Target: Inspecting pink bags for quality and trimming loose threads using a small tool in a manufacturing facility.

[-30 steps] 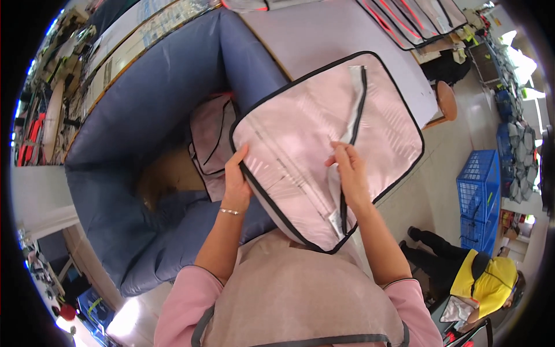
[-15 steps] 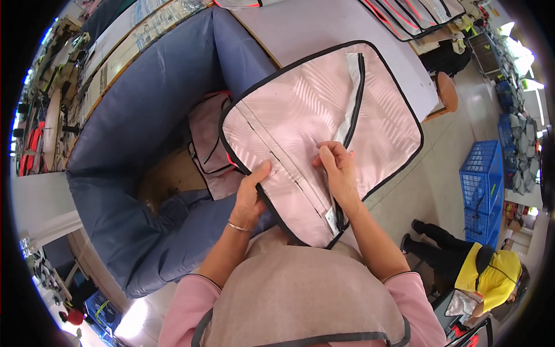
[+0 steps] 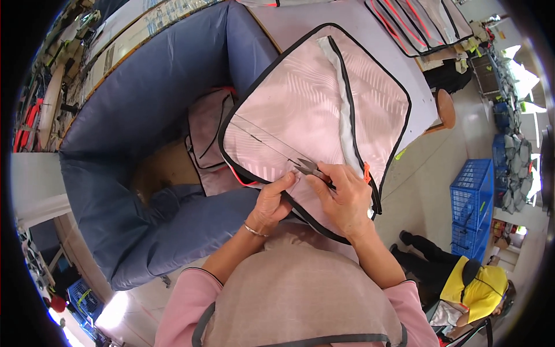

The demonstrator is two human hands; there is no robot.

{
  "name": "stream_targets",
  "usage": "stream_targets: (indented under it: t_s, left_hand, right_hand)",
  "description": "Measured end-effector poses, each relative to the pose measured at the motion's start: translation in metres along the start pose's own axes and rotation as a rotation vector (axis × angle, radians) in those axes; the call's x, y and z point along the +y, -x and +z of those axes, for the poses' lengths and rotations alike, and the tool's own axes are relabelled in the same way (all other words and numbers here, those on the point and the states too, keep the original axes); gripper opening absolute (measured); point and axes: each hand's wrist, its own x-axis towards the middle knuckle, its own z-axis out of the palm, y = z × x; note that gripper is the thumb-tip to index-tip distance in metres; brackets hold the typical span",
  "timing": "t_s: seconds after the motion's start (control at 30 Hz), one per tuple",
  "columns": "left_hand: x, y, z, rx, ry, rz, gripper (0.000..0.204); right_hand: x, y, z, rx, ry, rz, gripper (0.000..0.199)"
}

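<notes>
A pale pink fabric panel [image 3: 295,98] with black bound edges lies tilted before me, over the table's edge and my lap. My left hand [image 3: 270,203] grips its near-left edge, thumb on top. In my right hand [image 3: 348,199] is a pair of thread snips [image 3: 310,168], its dark blades pointing left just above the panel, close to my left thumb. An orange cord or tag shows beside the right hand. A zipper [image 3: 348,95] with a whitish tape runs down the panel toward my right wrist. Part of the panel's near side is hidden under my hands.
A blue padded fabric bin [image 3: 162,75] curves round on the left, with more pink pieces [image 3: 205,133] inside. Behind the panel stands a light table [image 3: 300,20] bearing stacked pink pieces [image 3: 413,23]. Blue crates [image 3: 471,191] and a person in yellow [image 3: 477,286] are to the right.
Thread snips now show in my right hand, whose fingers were pinched over the panel. The panel has turned anticlockwise, and my left hand has shifted right along its edge.
</notes>
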Motion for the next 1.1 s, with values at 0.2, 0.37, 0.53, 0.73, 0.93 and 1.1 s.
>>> stream_targets:
  t_s: [0.2,0.37,0.53,0.73,0.93,1.1]
  left_hand:
    - [0.001,0.002,0.004,-0.006,-0.011,0.002,0.027]
    - [0.001,0.004,0.006,-0.003,0.016,-0.05,0.022]
    - [-0.001,0.001,0.002,0.047,-0.007,-0.033,0.02]
    - [-0.001,0.0,0.003,0.081,0.004,-0.058,0.017]
    - [-0.001,-0.001,0.003,0.116,0.005,-0.062,0.017]
    - [0.0,-0.002,0.005,0.133,0.008,-0.037,0.018]
  right_hand:
    - [-0.003,-0.004,0.005,-0.008,0.128,-0.104,0.022]
    - [-0.002,-0.007,0.008,-0.008,0.15,-0.125,0.02]
    - [0.0,-0.007,0.013,0.028,0.18,-0.14,0.019]
    - [0.0,-0.005,0.013,0.02,0.218,-0.129,0.019]
    - [0.001,-0.003,0.017,0.035,0.257,-0.126,0.019]
    - [0.004,-0.004,0.018,0.045,0.247,-0.137,0.019]
